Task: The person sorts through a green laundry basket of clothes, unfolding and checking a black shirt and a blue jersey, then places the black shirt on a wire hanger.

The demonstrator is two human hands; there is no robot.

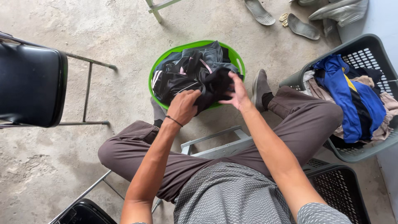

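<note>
A bare concrete floor (58, 166) fills the frame, seen from above by a seated person in brown trousers. At the far left stands a black padded chair (31, 85) on thin metal legs. Just left of centre, the left hand (182, 107), a dark band on its wrist, is closed around a black garment (213, 87). That garment hangs over the near edge of a green tub (154, 72) full of dark clothes, in the upper middle of the frame. The right hand (237, 94) pinches the same garment from the other side, fingers partly spread. At the right edge, a grey laundry basket (365, 47) holds a blue and yellow shirt (352, 95). Sandals (302, 25) lie at the upper right.
</note>
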